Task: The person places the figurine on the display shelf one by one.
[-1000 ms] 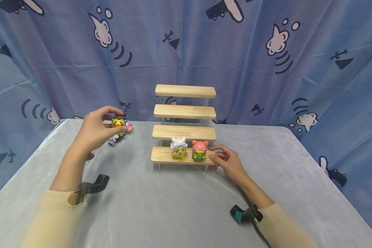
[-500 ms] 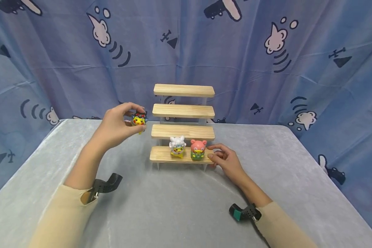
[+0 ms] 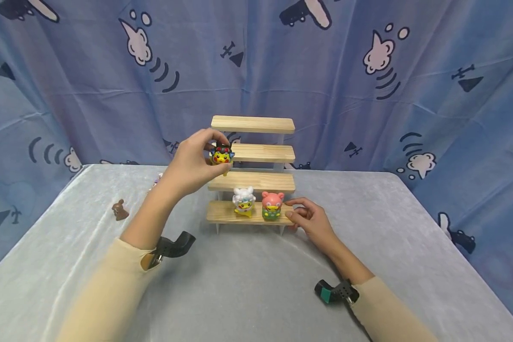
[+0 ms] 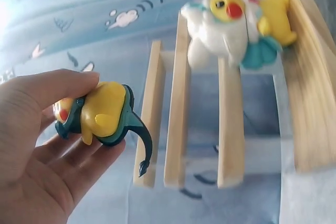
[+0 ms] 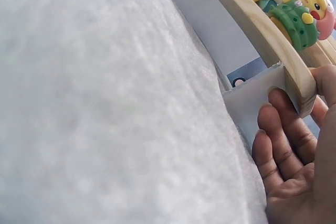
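Left hand (image 3: 191, 162) at the stand's 10 o'clock, thumb and fingertips nearly closed, pinching a dark-capped figurine (image 3: 222, 156), yellow body, upright in midair in front of the shelves' left ends. Right hand (image 3: 312, 221) at 4 o'clock, fingers bent, gripping the right end of the lowest shelf. Largest first: blue printed curtain (image 3: 273, 71) fills 9 through 12 to 3 o'clock; grey cloth-covered table (image 3: 248, 285) below it. Four-tier wooden stand (image 3: 256, 124) mid-table, clear supports. On its lowest tier: white-hooded figurine (image 3: 244, 201), upright, and pink-hooded figurine (image 3: 272, 205) just beside it at 3 o'clock, nearer the right hand. Brown figurine (image 3: 120, 210) on the table, well apart from the stand, between 8 and 9 o'clock. Smallest visible bit: pale item (image 3: 157, 179) at 9 o'clock, mostly hidden behind left forearm, type unclear.
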{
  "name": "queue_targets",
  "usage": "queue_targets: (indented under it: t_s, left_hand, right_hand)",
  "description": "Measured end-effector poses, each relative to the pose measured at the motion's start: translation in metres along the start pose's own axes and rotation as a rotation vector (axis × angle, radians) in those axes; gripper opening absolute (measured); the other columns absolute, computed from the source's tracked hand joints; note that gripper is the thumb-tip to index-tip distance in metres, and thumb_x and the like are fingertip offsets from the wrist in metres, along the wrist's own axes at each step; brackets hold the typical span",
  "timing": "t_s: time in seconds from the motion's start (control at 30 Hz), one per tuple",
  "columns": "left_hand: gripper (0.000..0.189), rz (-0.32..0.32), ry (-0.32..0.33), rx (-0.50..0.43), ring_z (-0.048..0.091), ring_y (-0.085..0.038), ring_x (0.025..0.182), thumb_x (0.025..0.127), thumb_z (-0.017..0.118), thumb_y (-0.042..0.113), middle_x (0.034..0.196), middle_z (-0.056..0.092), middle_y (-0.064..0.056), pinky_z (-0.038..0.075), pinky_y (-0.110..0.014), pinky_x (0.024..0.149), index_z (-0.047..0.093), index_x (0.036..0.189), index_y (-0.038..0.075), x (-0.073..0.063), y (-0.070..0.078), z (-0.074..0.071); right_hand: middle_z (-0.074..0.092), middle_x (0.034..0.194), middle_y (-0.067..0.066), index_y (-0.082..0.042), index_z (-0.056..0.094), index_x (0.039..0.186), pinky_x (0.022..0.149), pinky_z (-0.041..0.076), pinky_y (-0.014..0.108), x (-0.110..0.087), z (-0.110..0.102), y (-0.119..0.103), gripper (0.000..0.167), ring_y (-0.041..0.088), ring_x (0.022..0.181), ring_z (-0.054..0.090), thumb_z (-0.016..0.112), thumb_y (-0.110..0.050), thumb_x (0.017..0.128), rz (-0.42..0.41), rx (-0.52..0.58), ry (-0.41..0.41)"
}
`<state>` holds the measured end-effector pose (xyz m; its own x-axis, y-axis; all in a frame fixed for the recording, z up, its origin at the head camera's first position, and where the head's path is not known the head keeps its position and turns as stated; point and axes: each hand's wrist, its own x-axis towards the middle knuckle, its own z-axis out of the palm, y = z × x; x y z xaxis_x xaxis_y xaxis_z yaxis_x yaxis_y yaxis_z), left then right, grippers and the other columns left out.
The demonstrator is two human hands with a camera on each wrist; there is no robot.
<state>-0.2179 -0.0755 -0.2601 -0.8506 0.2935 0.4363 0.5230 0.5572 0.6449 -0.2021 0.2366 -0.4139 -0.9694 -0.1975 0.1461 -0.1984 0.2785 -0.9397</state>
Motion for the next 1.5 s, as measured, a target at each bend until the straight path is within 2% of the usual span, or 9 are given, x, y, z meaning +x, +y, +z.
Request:
queue_targets:
  t_s: [0.2, 0.4, 0.67, 0.97, 1.1, 1.3, 1.5]
  left_hand:
    - [0.060, 0.029, 0.018, -0.018, 0.062, -0.021, 0.105, 0.083, 0.081, 0.010, 0.124, 0.060, -0.006, 0.060, -0.034, 0.079, 0.054, 0.136, 0.013, 0.011, 0.013, 0.013]
    - [0.045, 0.079, -0.004, 0.015, 0.060, -0.021, 0.109, 0.084, 0.080, 0.014, 0.127, 0.060, -0.007, 0.059, -0.032, 0.083, 0.066, 0.127, 0.013, 0.017, 0.024, 0.028]
    - [0.044, 0.136, -0.028, 0.052, 0.060, -0.018, 0.105, 0.082, 0.082, 0.016, 0.118, 0.061, -0.004, 0.053, -0.031, 0.094, 0.067, 0.123, 0.012, 0.028, 0.032, 0.047]
    - [0.045, 0.209, -0.066, 0.049, 0.059, -0.017, 0.103, 0.083, 0.080, 0.014, 0.115, 0.061, -0.005, 0.052, -0.030, 0.093, 0.064, 0.124, 0.009, 0.045, 0.029, 0.060]
    - [0.048, 0.199, -0.075, 0.047, 0.058, -0.019, 0.103, 0.082, 0.081, 0.014, 0.114, 0.061, -0.006, 0.052, -0.032, 0.092, 0.063, 0.127, 0.010, 0.049, 0.026, 0.062]
    - [0.052, 0.170, -0.131, 0.062, 0.058, -0.021, 0.107, 0.084, 0.080, 0.016, 0.120, 0.060, -0.008, 0.053, -0.034, 0.094, 0.062, 0.132, 0.010, 0.052, 0.022, 0.068]
    - [0.045, 0.193, -0.169, 0.075, 0.059, -0.021, 0.107, 0.084, 0.079, 0.015, 0.118, 0.060, -0.008, 0.055, -0.033, 0.089, 0.066, 0.127, 0.010, 0.053, 0.019, 0.076]
  right_hand:
    - [0.070, 0.077, -0.011, 0.001, 0.060, 0.128, 0.065, 0.055, 0.026, 0.000, -0.001, 0.000, 0.034, 0.008, 0.067, 0.063, 0.065, -0.015, 0.098, -0.002, 0.003, -0.005]
    - [0.070, 0.078, -0.011, 0.001, 0.060, 0.127, 0.066, 0.056, 0.025, 0.000, -0.001, -0.001, 0.034, 0.008, 0.067, 0.064, 0.065, -0.015, 0.098, 0.001, 0.011, -0.010]
    - [0.071, 0.078, -0.011, 0.001, 0.061, 0.127, 0.065, 0.056, 0.025, 0.000, -0.001, 0.000, 0.033, 0.008, 0.066, 0.064, 0.065, -0.014, 0.098, -0.017, 0.026, -0.009]
    - [0.071, 0.078, -0.012, 0.001, 0.061, 0.127, 0.065, 0.056, 0.026, 0.000, -0.001, 0.002, 0.033, 0.008, 0.067, 0.064, 0.065, -0.014, 0.098, -0.029, 0.035, -0.012]
    - [0.071, 0.079, -0.012, 0.000, 0.061, 0.127, 0.066, 0.056, 0.026, 0.000, 0.000, 0.002, 0.033, 0.008, 0.067, 0.064, 0.065, -0.014, 0.098, -0.032, 0.036, -0.018]
    - [0.071, 0.078, -0.012, 0.000, 0.061, 0.127, 0.065, 0.056, 0.025, -0.001, 0.000, 0.001, 0.032, 0.007, 0.066, 0.064, 0.066, -0.014, 0.098, -0.022, 0.038, -0.009]
    - [0.070, 0.077, -0.012, -0.001, 0.061, 0.126, 0.064, 0.055, 0.025, -0.002, -0.002, 0.000, 0.032, 0.006, 0.065, 0.062, 0.066, -0.014, 0.097, -0.016, 0.040, -0.005]
